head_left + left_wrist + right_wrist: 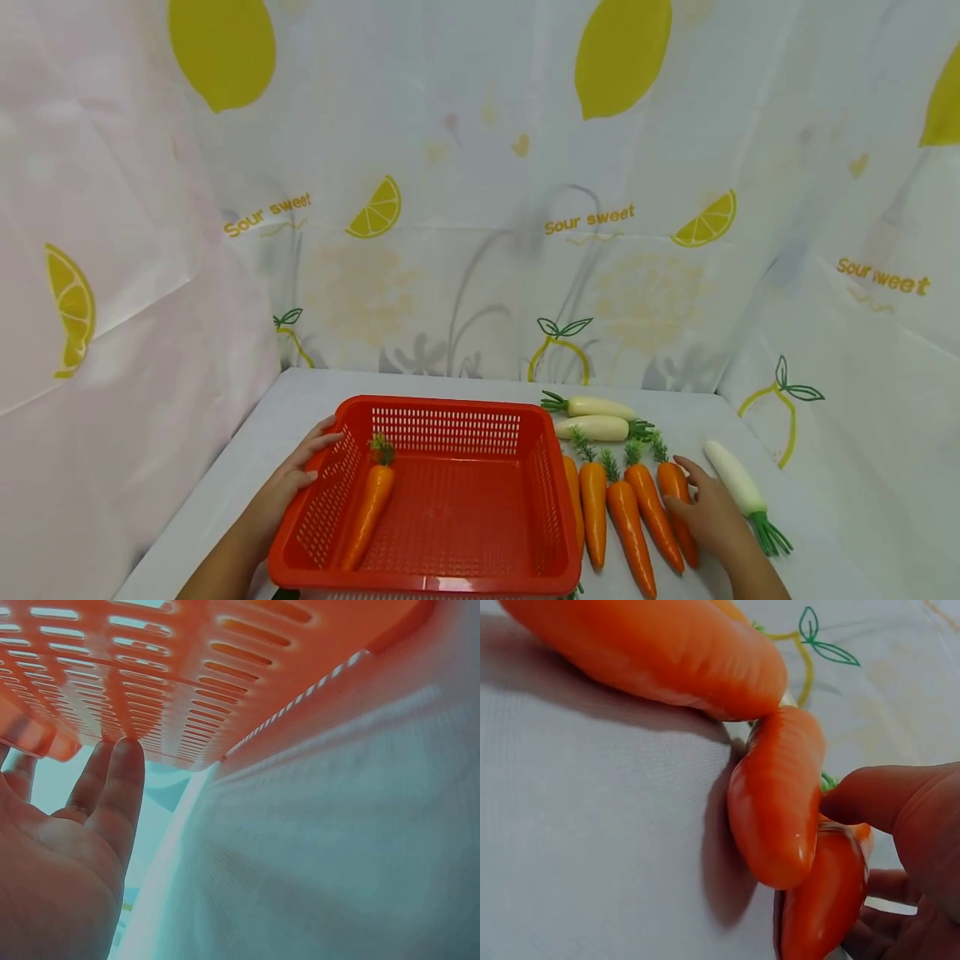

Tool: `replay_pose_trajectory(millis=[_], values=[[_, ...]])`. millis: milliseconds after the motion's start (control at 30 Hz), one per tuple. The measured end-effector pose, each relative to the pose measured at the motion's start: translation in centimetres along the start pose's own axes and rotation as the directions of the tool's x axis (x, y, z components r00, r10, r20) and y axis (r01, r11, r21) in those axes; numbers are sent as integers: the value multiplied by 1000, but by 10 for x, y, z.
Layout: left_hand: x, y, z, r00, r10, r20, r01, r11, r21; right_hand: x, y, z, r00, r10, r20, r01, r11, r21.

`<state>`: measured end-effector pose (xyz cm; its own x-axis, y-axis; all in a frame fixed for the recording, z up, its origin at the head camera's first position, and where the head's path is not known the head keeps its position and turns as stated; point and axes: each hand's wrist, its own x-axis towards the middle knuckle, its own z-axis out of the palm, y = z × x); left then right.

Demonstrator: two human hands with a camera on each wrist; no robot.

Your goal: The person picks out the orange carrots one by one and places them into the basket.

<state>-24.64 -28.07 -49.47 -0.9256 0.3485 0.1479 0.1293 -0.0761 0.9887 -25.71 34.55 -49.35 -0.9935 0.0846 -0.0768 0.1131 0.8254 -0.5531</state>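
One carrot [369,510] already lies in the red basket [450,575]. The right hand [708,512] grasps the nearest of four carrots [677,508] lined up beside it; the left hand [288,483], fingers straight, steadies the basket's wall.

Bright, even light with soft shadows; both wrist views are blurred at close range (the left tinted bluish).
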Motion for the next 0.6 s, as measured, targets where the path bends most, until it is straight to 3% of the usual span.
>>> replay_pose_trajectory(millis=[333,600], values=[[0,-1,-2,1000,14,17,-14,1000,-3,0,3,3,999,-42,-8,42,999,0],[0,-1,-2,999,21,26,-20,1000,-8,-4,2,2,1000,20,3,-20,999,43]])
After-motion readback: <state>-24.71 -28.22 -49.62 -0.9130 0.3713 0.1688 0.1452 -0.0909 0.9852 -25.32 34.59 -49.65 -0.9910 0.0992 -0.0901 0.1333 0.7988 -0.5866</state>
